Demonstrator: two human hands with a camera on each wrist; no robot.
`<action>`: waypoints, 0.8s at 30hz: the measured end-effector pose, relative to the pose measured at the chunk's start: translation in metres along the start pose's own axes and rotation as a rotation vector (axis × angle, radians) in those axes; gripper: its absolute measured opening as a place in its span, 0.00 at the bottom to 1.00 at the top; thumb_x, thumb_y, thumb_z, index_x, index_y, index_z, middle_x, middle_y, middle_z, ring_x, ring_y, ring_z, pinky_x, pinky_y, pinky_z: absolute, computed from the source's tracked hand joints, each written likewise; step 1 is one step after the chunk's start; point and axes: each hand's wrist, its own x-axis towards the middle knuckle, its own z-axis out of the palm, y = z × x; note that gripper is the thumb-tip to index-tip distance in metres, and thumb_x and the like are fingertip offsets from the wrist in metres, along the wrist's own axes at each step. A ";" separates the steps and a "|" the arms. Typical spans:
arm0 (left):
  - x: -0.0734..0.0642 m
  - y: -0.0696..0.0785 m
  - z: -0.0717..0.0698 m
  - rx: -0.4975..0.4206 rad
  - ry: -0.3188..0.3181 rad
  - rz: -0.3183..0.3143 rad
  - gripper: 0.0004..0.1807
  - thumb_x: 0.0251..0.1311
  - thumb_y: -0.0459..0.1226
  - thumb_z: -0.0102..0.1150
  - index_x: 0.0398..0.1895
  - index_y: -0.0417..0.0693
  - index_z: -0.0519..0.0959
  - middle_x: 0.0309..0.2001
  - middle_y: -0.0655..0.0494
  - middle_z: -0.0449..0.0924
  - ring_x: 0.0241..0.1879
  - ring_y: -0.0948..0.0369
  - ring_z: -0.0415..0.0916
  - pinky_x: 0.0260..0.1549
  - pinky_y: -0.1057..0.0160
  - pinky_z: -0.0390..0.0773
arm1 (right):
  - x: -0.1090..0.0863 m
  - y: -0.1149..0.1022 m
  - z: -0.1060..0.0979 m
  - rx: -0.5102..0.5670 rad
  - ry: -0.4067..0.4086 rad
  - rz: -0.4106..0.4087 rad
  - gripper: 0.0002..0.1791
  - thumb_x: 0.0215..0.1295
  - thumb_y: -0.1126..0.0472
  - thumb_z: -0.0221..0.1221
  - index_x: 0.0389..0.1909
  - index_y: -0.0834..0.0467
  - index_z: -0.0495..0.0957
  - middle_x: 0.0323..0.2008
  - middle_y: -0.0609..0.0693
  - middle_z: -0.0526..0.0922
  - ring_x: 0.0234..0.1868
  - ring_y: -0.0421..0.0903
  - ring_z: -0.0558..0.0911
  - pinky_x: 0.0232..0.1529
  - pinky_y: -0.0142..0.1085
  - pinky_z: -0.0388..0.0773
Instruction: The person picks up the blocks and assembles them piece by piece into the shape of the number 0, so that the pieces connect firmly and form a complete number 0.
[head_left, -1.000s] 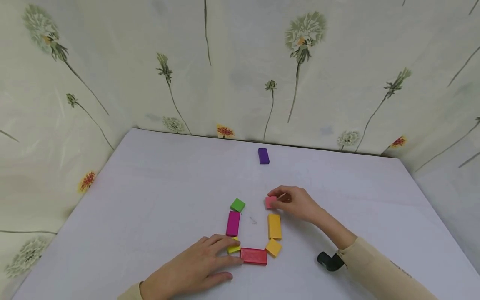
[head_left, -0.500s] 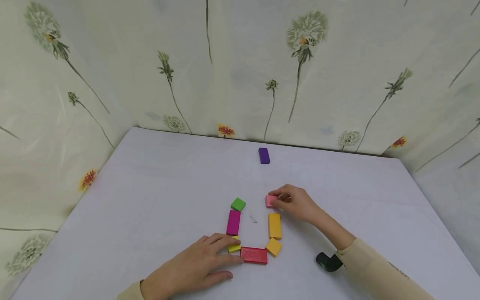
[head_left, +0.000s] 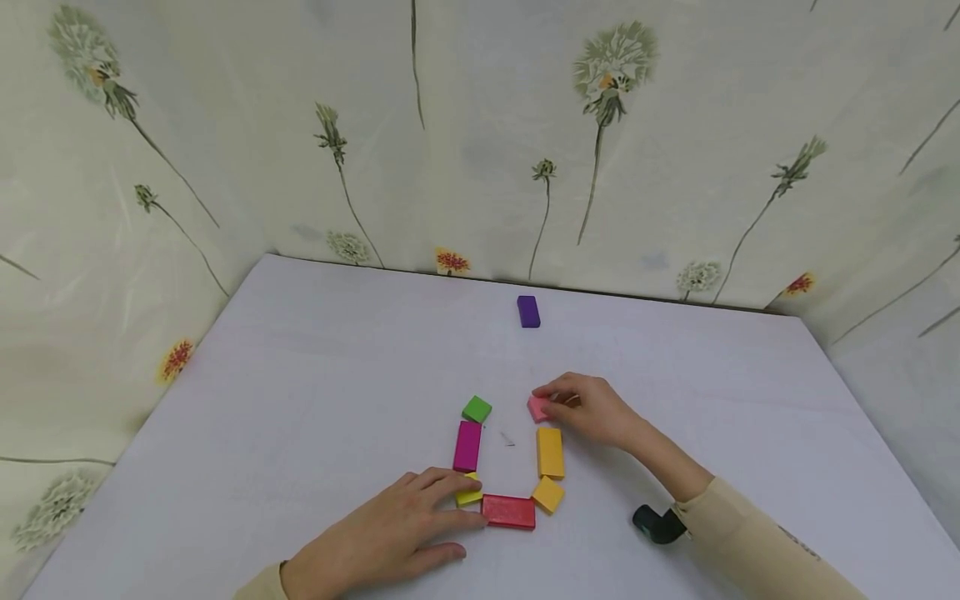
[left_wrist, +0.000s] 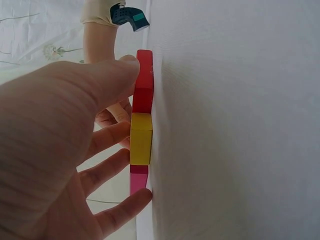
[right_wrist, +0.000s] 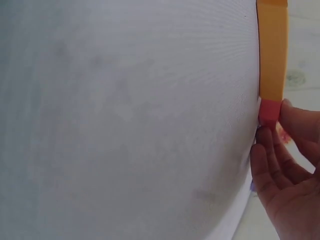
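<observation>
My right hand [head_left: 596, 408] pinches a small pink block [head_left: 537, 407] between thumb and fingers, just beyond the far end of an orange-yellow rectangular block [head_left: 550, 452]. My left hand [head_left: 397, 525] lies with its fingers spread over a small yellow block [head_left: 468, 490] and the left end of a red rectangular block [head_left: 508, 512]. In the left wrist view the thumb touches the red block [left_wrist: 144, 75], and fingertips are at the yellow block [left_wrist: 141, 139]. A magenta block [head_left: 467, 446] and a green block [head_left: 476, 409] continue the left side. An orange square block [head_left: 548, 495] stands at the right corner.
A purple block [head_left: 528, 312] lies near the far edge of the white-covered table [head_left: 360, 350]. A dark device [head_left: 658, 524] is at the right wrist. Behind the table hangs a flowered curtain [head_left: 480, 150].
The right hand has turned the pink block from square-on to slanted and shifted it slightly nearer and to the left. The left hand has stayed in place.
</observation>
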 end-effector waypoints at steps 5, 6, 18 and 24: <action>-0.001 0.000 0.001 0.007 -0.001 -0.003 0.23 0.67 0.53 0.55 0.65 0.70 0.73 0.67 0.63 0.64 0.64 0.60 0.61 0.55 0.55 0.72 | 0.000 0.000 0.001 -0.006 -0.017 -0.025 0.13 0.65 0.65 0.63 0.50 0.59 0.83 0.41 0.45 0.82 0.41 0.43 0.80 0.45 0.36 0.80; 0.000 0.000 0.001 0.006 -0.005 -0.004 0.23 0.67 0.53 0.55 0.65 0.70 0.73 0.67 0.63 0.64 0.64 0.60 0.61 0.55 0.55 0.72 | 0.000 0.000 0.001 -0.004 -0.019 -0.031 0.13 0.65 0.65 0.63 0.50 0.59 0.83 0.41 0.45 0.82 0.41 0.43 0.80 0.45 0.36 0.80; 0.000 0.000 0.000 -0.004 -0.013 -0.009 0.23 0.67 0.53 0.55 0.65 0.71 0.72 0.68 0.63 0.64 0.65 0.60 0.61 0.55 0.54 0.72 | -0.002 -0.003 -0.001 0.003 -0.021 -0.073 0.13 0.65 0.66 0.63 0.50 0.60 0.83 0.40 0.46 0.82 0.40 0.44 0.80 0.44 0.37 0.80; -0.001 0.000 0.000 0.002 0.001 -0.002 0.22 0.67 0.53 0.56 0.64 0.70 0.73 0.67 0.63 0.64 0.64 0.60 0.61 0.55 0.54 0.72 | -0.002 -0.003 -0.001 0.000 -0.021 -0.079 0.13 0.64 0.66 0.63 0.50 0.60 0.83 0.39 0.45 0.82 0.40 0.43 0.79 0.43 0.36 0.80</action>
